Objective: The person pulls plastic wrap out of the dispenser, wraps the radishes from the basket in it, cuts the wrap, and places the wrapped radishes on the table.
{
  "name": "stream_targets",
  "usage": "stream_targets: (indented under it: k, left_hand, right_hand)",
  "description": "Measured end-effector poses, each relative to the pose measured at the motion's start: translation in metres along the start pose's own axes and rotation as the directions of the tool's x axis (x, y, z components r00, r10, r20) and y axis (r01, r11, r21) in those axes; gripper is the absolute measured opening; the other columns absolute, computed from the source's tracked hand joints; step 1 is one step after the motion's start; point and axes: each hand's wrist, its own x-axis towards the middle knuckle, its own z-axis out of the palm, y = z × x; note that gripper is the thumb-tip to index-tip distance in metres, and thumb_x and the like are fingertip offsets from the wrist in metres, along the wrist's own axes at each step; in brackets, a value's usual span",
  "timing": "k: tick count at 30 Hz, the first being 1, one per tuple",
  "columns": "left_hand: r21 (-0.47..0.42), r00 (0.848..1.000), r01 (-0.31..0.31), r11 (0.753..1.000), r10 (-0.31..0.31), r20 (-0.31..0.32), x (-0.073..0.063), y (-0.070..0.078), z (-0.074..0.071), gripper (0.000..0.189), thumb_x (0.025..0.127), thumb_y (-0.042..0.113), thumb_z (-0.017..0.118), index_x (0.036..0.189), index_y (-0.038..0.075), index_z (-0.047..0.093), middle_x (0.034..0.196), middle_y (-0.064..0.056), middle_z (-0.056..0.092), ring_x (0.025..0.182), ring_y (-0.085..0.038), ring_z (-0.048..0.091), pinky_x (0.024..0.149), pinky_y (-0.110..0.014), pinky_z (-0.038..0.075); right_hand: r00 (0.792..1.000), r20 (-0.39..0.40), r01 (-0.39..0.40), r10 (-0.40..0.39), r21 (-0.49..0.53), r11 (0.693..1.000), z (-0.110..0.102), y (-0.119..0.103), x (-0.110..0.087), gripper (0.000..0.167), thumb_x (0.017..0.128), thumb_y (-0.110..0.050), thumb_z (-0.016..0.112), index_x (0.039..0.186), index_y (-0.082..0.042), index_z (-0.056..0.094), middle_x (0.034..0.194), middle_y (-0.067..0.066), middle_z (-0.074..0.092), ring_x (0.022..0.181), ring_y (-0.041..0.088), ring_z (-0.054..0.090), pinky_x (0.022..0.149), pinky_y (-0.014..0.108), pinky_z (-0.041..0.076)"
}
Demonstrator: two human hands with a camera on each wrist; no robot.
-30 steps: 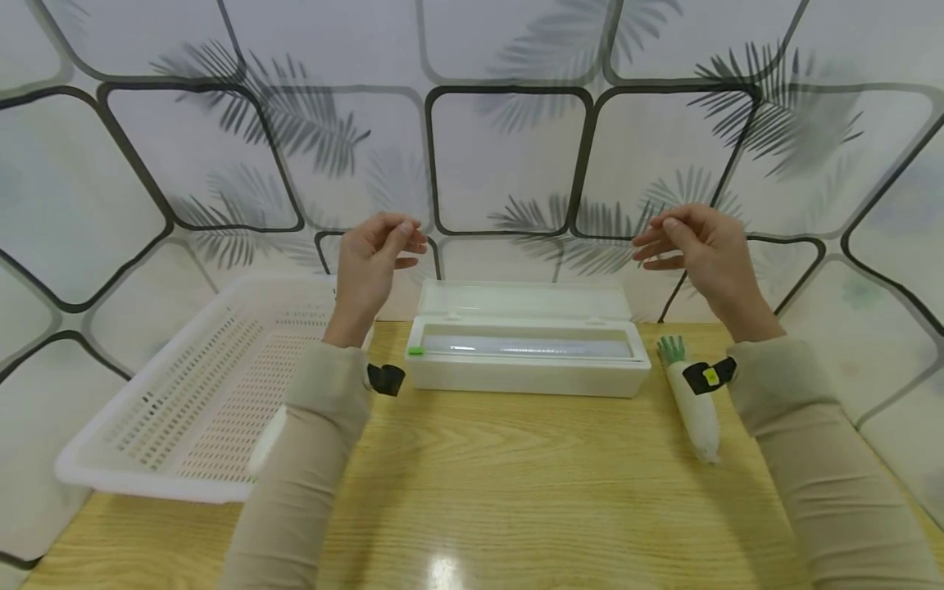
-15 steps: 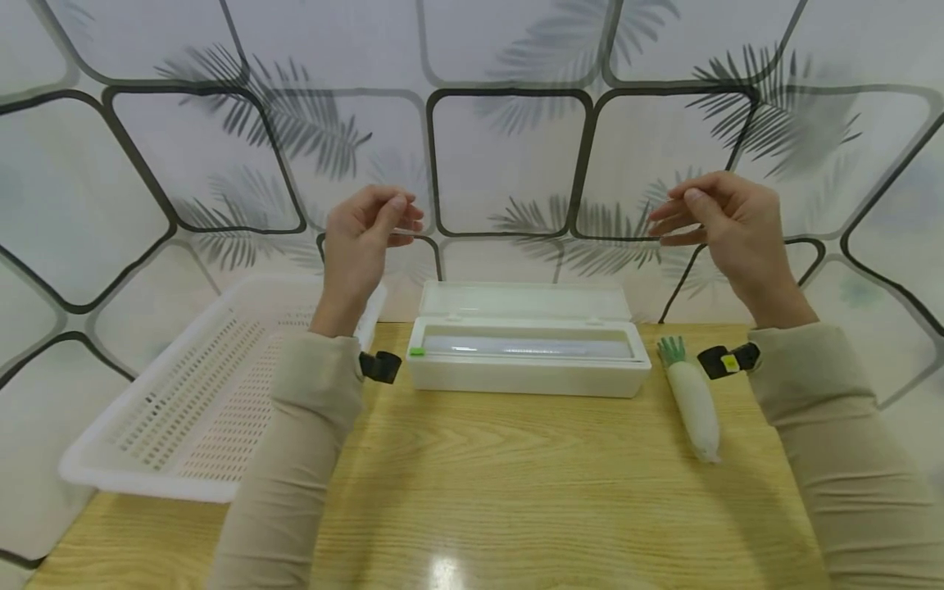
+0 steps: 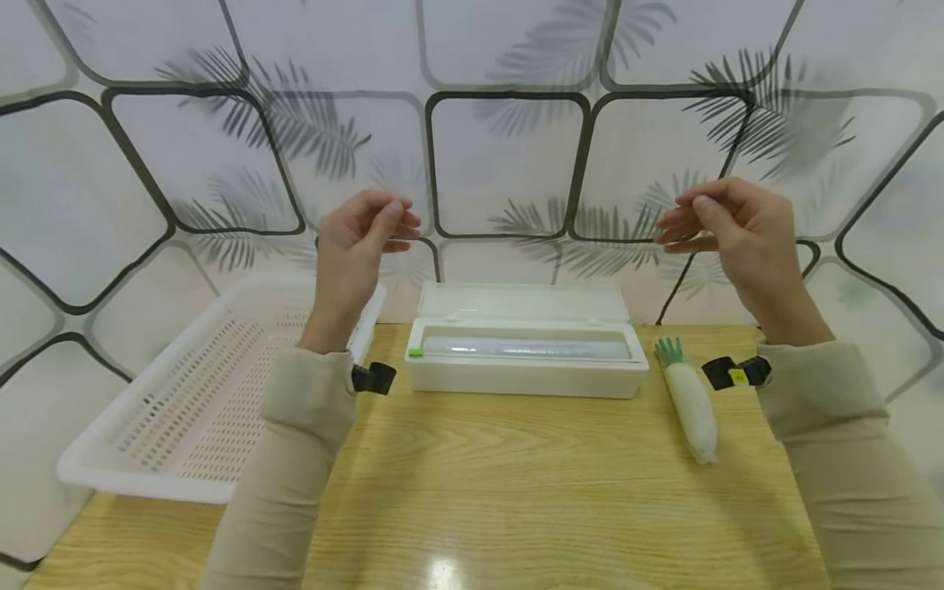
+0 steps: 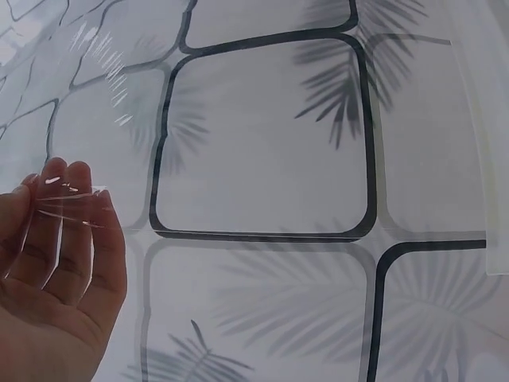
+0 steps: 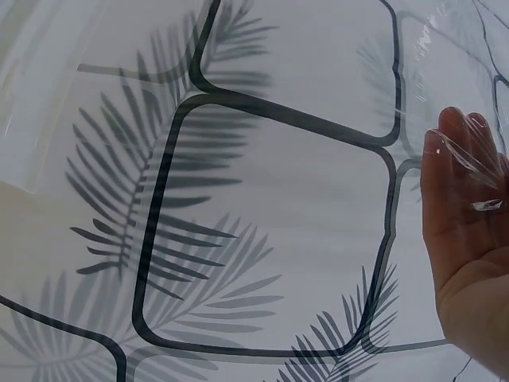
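Left hand (image 3: pixel 352 250) pinching, right hand (image 3: pixel 754 238) pinching, film (image 4: pixel 118 89) strung between them, box (image 3: pixel 525 378) below! Slack or uneven pull (likely clingy stuff) could fold it onto itself.

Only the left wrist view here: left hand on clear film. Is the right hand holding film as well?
Observer: Yes, in the right wrist view the right hand grips clear film too.
Operator: What's toward the right side of the table?
Observer: A white radish, lying to the right of the white box in the head view, not touching it.
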Motion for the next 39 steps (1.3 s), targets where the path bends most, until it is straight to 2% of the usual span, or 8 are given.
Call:
stream_targets:
  k: [6, 14, 18, 27, 31, 33, 36, 39]
  left_hand:
    - [-0.016, 0.998, -0.051, 0.999, 0.051, 0.035, -0.012, 0.004, -0.004, 0.014, 0.102, -0.003, 0.056, 0.101, -0.005, 0.069, 0.085, 0.005, 0.071, 0.078, -0.012, 0.068, 0.075, -0.026, 0.056]
    - [-0.073, 0.991, -0.056, 0.996, 0.064, 0.116, -0.034, 0.011, -0.015, 0.013, 0.100, -0.007, 0.055, 0.100, -0.011, 0.067, 0.088, 0.003, 0.072, 0.082, -0.015, 0.069, 0.076, -0.029, 0.056]
    - [-0.096, 0.983, -0.091, 0.991, 0.105, 0.153, -0.043, 0.012, -0.019, 0.012, 0.099, -0.011, 0.054, 0.100, -0.013, 0.066, 0.089, 0.003, 0.073, 0.083, -0.014, 0.069, 0.076, -0.028, 0.055]
    - [-0.142, 0.969, -0.163, 0.976, 0.185, 0.163, -0.049, 0.019, -0.021, 0.012, 0.098, -0.015, 0.051, 0.102, -0.021, 0.061, 0.092, 0.000, 0.074, 0.083, -0.015, 0.069, 0.076, -0.028, 0.055]
    - [-0.154, 0.965, -0.174, 0.973, 0.200, 0.169, -0.052, 0.022, -0.022, 0.012, 0.098, -0.012, 0.053, 0.101, -0.021, 0.061, 0.092, 0.001, 0.074, 0.083, -0.015, 0.069, 0.075, -0.028, 0.054]
    - [-0.173, 0.962, -0.166, 0.971, 0.199, 0.190, -0.056, 0.022, -0.025, 0.012, 0.100, -0.008, 0.056, 0.099, -0.015, 0.065, 0.093, 0.000, 0.073, 0.085, -0.015, 0.068, 0.077, -0.029, 0.054]
    - [-0.219, 0.946, -0.145, 0.965, 0.200, 0.254, -0.064, 0.019, -0.032, 0.014, 0.101, -0.002, 0.059, 0.100, -0.002, 0.073, 0.097, -0.002, 0.074, 0.089, -0.016, 0.068, 0.081, -0.029, 0.055]
    - [-0.261, 0.906, -0.141, 0.955, 0.230, 0.356, -0.073, 0.016, -0.042, 0.015, 0.102, 0.004, 0.060, 0.104, 0.008, 0.075, 0.100, -0.003, 0.073, 0.094, -0.016, 0.067, 0.086, -0.029, 0.054]
  right_hand:
    - [0.999, 0.030, 0.022, -0.022, 0.011, 1.000, -0.002, -0.005, -0.013, 0.018, 0.103, 0.000, 0.054, 0.106, 0.012, 0.066, 0.093, 0.013, 0.074, 0.082, 0.019, 0.074, 0.072, 0.027, 0.059]
    - [0.998, 0.053, 0.040, -0.039, -0.009, 0.999, -0.005, -0.013, -0.039, 0.021, 0.103, 0.002, 0.053, 0.104, 0.022, 0.060, 0.098, 0.017, 0.074, 0.086, 0.022, 0.074, 0.075, 0.027, 0.059]
    - [0.996, 0.060, 0.065, -0.063, -0.028, 0.998, -0.005, -0.017, -0.049, 0.022, 0.103, 0.003, 0.051, 0.103, 0.024, 0.059, 0.099, 0.018, 0.074, 0.087, 0.022, 0.074, 0.075, 0.028, 0.059]
    - [0.982, 0.083, 0.174, -0.170, -0.036, 0.984, -0.004, -0.023, -0.058, 0.021, 0.102, 0.009, 0.047, 0.103, 0.027, 0.058, 0.099, 0.021, 0.073, 0.088, 0.023, 0.074, 0.075, 0.026, 0.059]
    - [0.979, 0.086, 0.185, -0.184, -0.011, 0.983, -0.004, -0.025, -0.060, 0.021, 0.101, 0.011, 0.046, 0.102, 0.028, 0.058, 0.098, 0.022, 0.073, 0.087, 0.024, 0.074, 0.076, 0.027, 0.059]
    - [0.979, 0.092, 0.184, -0.183, -0.002, 0.983, -0.004, -0.026, -0.064, 0.020, 0.101, 0.013, 0.046, 0.102, 0.028, 0.057, 0.098, 0.023, 0.073, 0.088, 0.025, 0.074, 0.076, 0.027, 0.059]
    - [0.977, 0.128, 0.177, -0.173, -0.015, 0.984, -0.007, -0.028, -0.073, 0.019, 0.100, 0.016, 0.043, 0.103, 0.028, 0.057, 0.099, 0.023, 0.073, 0.090, 0.024, 0.074, 0.078, 0.026, 0.059]
    - [0.968, 0.190, 0.169, -0.165, -0.004, 0.986, -0.012, -0.029, -0.085, 0.019, 0.098, 0.020, 0.041, 0.104, 0.028, 0.058, 0.102, 0.024, 0.072, 0.094, 0.024, 0.073, 0.082, 0.025, 0.057]
